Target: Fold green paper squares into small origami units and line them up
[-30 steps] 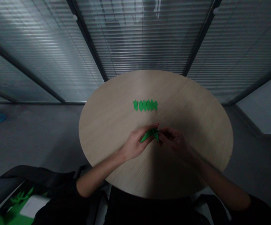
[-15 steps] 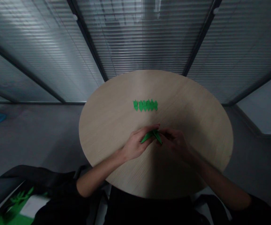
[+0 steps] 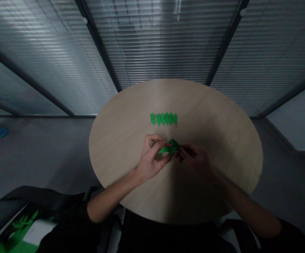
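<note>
Folded green paper [image 3: 173, 146] at mid-table [image 3: 120, 137], left hand [image 3: 150, 162] and right hand [image 3: 198, 158] both pinching it. Probably light, crisp, easily creased; best gripped lightly along folded edges.

the gap between the hands [image 3: 150, 161] [image 3: 199, 159] is filled by paper [image 3: 172, 145]. ahead, a narrow strip of table [image 3: 123, 130] is left before the green row [image 3: 163, 118]. passage is afforded on both sides of the row; past the far edge, it is barred by blinds [image 3: 152, 49].
</note>
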`<state>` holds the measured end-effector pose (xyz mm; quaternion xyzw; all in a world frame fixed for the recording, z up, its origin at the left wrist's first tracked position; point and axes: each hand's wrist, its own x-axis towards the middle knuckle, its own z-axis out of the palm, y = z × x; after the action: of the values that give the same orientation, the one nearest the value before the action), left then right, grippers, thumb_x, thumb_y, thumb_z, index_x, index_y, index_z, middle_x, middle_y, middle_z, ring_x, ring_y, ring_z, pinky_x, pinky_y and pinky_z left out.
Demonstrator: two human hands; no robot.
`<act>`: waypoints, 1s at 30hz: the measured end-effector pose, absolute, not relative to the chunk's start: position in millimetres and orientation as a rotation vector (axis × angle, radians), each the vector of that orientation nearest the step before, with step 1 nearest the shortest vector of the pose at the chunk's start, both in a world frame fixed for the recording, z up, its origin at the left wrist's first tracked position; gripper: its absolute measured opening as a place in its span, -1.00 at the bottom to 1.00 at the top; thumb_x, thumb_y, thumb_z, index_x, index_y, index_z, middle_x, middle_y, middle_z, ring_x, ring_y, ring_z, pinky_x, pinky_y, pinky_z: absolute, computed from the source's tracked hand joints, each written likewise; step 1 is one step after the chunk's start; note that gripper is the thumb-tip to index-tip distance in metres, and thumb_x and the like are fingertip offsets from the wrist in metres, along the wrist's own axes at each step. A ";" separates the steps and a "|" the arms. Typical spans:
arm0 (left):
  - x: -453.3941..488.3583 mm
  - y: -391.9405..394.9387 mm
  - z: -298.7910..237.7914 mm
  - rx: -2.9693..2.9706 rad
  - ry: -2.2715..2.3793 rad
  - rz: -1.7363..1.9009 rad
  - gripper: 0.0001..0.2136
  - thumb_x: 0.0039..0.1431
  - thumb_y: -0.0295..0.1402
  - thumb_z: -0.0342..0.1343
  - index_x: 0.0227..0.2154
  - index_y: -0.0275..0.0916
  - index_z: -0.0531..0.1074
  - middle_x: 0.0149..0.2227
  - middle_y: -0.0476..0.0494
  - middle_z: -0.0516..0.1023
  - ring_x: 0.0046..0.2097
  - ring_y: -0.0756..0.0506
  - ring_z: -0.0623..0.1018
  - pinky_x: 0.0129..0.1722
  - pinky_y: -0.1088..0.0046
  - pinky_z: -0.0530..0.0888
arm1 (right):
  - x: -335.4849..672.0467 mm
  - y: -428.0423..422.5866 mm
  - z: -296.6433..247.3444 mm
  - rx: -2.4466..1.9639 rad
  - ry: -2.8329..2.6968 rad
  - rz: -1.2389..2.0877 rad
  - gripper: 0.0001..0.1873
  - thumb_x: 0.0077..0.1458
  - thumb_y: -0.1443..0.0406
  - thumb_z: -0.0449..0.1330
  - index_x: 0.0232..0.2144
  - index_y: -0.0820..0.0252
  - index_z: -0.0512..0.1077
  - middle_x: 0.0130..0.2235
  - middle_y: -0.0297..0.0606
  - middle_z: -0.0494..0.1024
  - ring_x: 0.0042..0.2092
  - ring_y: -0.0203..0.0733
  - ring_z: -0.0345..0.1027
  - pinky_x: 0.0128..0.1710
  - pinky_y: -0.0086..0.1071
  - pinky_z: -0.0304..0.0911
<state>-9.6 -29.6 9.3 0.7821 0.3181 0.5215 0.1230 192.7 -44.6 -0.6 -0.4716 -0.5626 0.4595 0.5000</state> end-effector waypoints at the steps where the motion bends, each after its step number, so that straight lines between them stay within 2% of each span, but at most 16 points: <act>1: -9.9 -30.0 9.2 2.295 0.937 1.526 -0.76 0.24 -0.46 0.34 -0.07 -0.18 0.49 -0.08 -0.15 0.40 -0.01 -0.15 0.48 -0.05 0.30 0.51 | 192.5 -44.7 -0.2 -1.142 -1.363 1.107 -0.64 0.18 0.00 0.36 -0.29 0.19 0.65 -0.45 -0.24 0.67 -0.50 -0.25 0.53 -0.49 -0.42 0.46; 4: -10.2 -29.4 10.3 2.325 0.953 1.516 -0.79 0.28 -0.46 0.30 -0.07 -0.17 0.49 -0.13 -0.13 0.44 -0.07 -0.13 0.49 -0.11 0.31 0.49 | 192.2 -44.7 0.0 -1.145 -1.379 1.105 -0.66 0.19 0.02 0.36 -0.27 0.18 0.65 -0.43 -0.24 0.68 -0.49 -0.26 0.53 -0.49 -0.43 0.45; 10: -8.6 -25.4 16.1 2.253 1.000 1.557 -0.87 0.32 -0.49 0.24 -0.13 -0.19 0.50 -0.19 -0.10 0.56 -0.10 -0.12 0.53 -0.08 0.30 0.47 | 194.3 -46.2 6.9 -1.147 -1.496 1.060 -0.61 0.19 -0.02 0.35 -0.20 0.18 0.64 -0.42 -0.26 0.66 -0.49 -0.27 0.48 -0.48 -0.43 0.40; 14: -7.0 -24.5 17.2 2.088 1.034 1.543 -0.93 0.32 -0.47 0.22 -0.19 -0.19 0.50 -0.24 -0.09 0.59 -0.16 -0.11 0.55 -0.12 0.31 0.48 | 197.8 -49.4 14.8 -1.110 -1.638 0.991 -0.52 0.40 -0.02 0.10 -0.28 0.20 0.62 -0.48 -0.29 0.56 -0.49 -0.30 0.41 -0.49 -0.45 0.30; 16: -6.4 -23.9 16.1 1.960 1.065 1.514 -0.96 0.31 -0.45 0.23 -0.22 -0.20 0.50 -0.26 -0.10 0.60 -0.19 -0.10 0.56 -0.15 0.32 0.49 | 198.9 -49.8 14.9 -1.116 -1.617 0.942 -0.49 0.44 0.01 0.05 -0.33 0.19 0.59 -0.51 -0.32 0.52 -0.52 -0.33 0.36 -0.52 -0.46 0.25; 18: -6.2 -22.7 14.5 1.841 1.080 1.469 -0.98 0.30 -0.42 0.24 -0.24 -0.21 0.51 -0.27 -0.12 0.60 -0.22 -0.10 0.56 -0.18 0.33 0.50 | 199.4 -48.9 13.2 -1.134 -1.560 0.907 -0.58 0.40 0.04 0.13 -0.34 0.19 0.57 -0.49 -0.33 0.52 -0.53 -0.35 0.32 -0.54 -0.47 0.23; 21: -7.0 -20.6 12.6 1.736 1.029 1.392 -0.97 0.29 -0.40 0.24 -0.26 -0.22 0.51 -0.27 -0.13 0.62 -0.22 -0.09 0.58 -0.16 0.34 0.53 | 200.5 -46.9 11.5 -1.141 -1.453 0.879 -0.76 0.30 0.10 0.26 -0.19 0.15 0.56 -0.41 -0.33 0.54 -0.48 -0.34 0.35 -0.51 -0.48 0.29; 24: -8.3 -19.8 12.6 1.727 0.941 1.327 -0.97 0.28 -0.41 0.23 -0.26 -0.23 0.51 -0.27 -0.14 0.63 -0.22 -0.08 0.60 -0.15 0.34 0.55 | 203.3 -46.6 13.8 -1.076 -1.458 0.959 -0.68 0.23 0.16 0.32 0.02 0.05 0.52 -0.14 -0.23 0.57 -0.35 -0.30 0.42 -0.46 -0.48 0.38; 26: -8.6 -20.3 13.3 1.740 0.891 1.304 -0.95 0.28 -0.43 0.22 -0.22 -0.22 0.49 -0.25 -0.14 0.62 -0.21 -0.08 0.60 -0.14 0.34 0.56 | 205.5 -47.5 16.6 -1.010 -1.505 1.068 -0.63 0.22 0.17 0.32 0.07 0.00 0.50 -0.02 -0.19 0.53 -0.27 -0.26 0.43 -0.44 -0.48 0.40; 30: -7.8 -22.6 12.2 1.746 0.807 1.294 -0.90 0.31 -0.44 0.20 -0.16 -0.21 0.43 -0.24 -0.12 0.59 -0.22 -0.06 0.59 -0.17 0.35 0.58 | 207.4 -48.5 20.7 -0.892 -1.555 1.254 -0.68 0.25 0.11 0.32 0.02 0.01 0.53 -0.09 -0.20 0.52 -0.25 -0.23 0.45 -0.43 -0.47 0.43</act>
<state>-7.8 -22.6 12.2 0.6901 0.3189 0.5117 0.4003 207.4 -48.5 20.7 -0.3621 -0.6314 0.5092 0.4592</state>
